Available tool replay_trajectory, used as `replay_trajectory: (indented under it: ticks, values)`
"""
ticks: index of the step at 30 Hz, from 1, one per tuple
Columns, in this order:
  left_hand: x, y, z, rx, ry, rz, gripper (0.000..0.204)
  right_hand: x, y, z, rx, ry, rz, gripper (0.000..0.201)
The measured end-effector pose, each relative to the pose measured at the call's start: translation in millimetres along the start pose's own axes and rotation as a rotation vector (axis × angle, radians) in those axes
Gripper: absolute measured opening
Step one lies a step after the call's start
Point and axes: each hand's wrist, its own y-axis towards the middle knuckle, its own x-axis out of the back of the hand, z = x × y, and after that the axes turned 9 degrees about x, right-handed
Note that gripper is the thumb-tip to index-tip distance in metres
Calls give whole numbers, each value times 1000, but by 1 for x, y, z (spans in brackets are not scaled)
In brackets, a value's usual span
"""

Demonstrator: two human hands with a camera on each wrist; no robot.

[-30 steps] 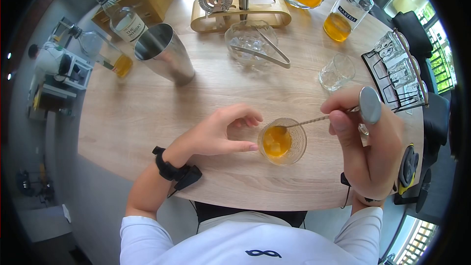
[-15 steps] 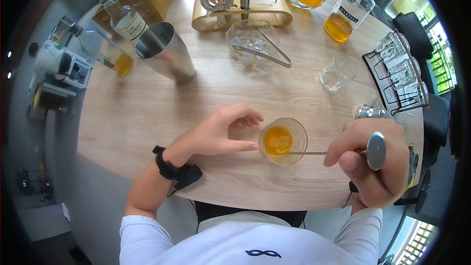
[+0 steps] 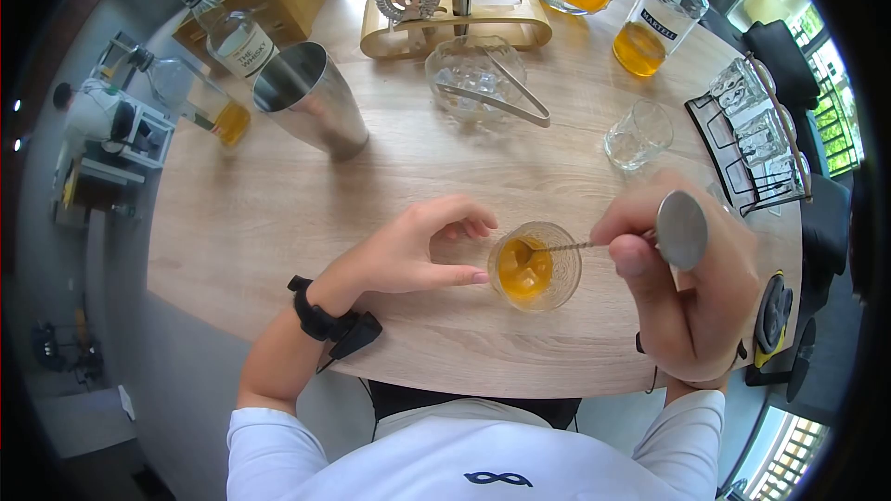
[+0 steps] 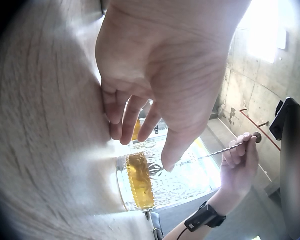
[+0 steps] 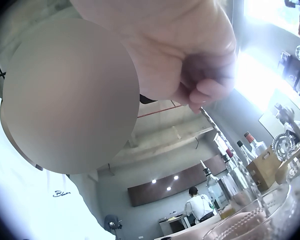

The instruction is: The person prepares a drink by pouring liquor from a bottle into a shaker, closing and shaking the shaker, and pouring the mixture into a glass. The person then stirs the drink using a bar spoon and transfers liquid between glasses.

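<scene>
A textured glass (image 3: 568,269) with amber drink (image 3: 522,283) and ice stands near the table's front edge. My right hand (image 3: 701,301), raised to the right of it, pinches the twisted shaft of a bar spoon (image 3: 571,246). The spoon's disc end (image 3: 682,230) sticks up past my fingers, while its lower end dips into the drink. My left hand (image 3: 413,246) lies at the glass's left side, thumb extended to the rim and fingers loosely bent. In the left wrist view, the thumb (image 4: 176,150) overlaps the glass (image 4: 182,187).
Behind the left hand stands a metal shaker tin (image 3: 325,116). An ice bowl (image 3: 445,97) with tongs (image 3: 524,114), a wooden bar-tool stand (image 3: 390,44) and bottles line the back. To the right are another glass (image 3: 639,137) and a glass rack (image 3: 756,134).
My right hand swung toward me and right, then back left and away, sweeping the bar spoon round inside the glass. The left hand and the glass have stayed put.
</scene>
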Motion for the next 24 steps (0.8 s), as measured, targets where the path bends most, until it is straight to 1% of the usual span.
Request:
replay_trajectory:
  ticks: [2, 4, 5, 7, 8, 10, 11, 13, 17, 19, 20, 22, 24]
  values:
    - [0, 0, 0, -2, 3, -3, 52, -3, -1, -1, -20, 29, 20, 29]
    - [0, -1, 0, -9, 3, -7, 52, -10, -3, -5, 69, 94, -26, 32]
    - [0, -1, 0, -16, 3, -9, 52, -10, -3, -2, 69, 95, -26, 32]
    - [1, 0, 0, -19, 15, -3, 53, -7, -1, 6, -1, 214, 35, 33]
    - [1, 0, 1, -22, 26, 3, 54, -4, 1, 7, -1, 214, 35, 33]
    - [1, 0, 0, -16, 27, 5, 54, 3, 1, 6, -15, 276, 134, 37]
    - [1, 0, 0, -10, 29, 7, 54, 7, 2, 3, -15, 276, 134, 37]
    - [0, 0, 0, -4, 9, 1, 53, 13, 3, -5, 99, 284, 325, 39]
    - [0, 0, 1, -6, -1, -2, 52, 2, 0, -6, 84, 211, 334, 41]
    - [0, 0, 1, -8, 2, -4, 52, -4, -1, -2, -14, 173, 228, 42]
    - [0, 0, 2, -10, 6, -8, 52, -5, -2, -4, -14, 174, 229, 42]
    - [0, 0, 2, -11, 0, -9, 52, -5, -3, -8, -44, 283, 252, 42]
    - [0, 0, 1, -11, -5, -7, 53, -4, -2, -9, -40, 302, 263, 42]
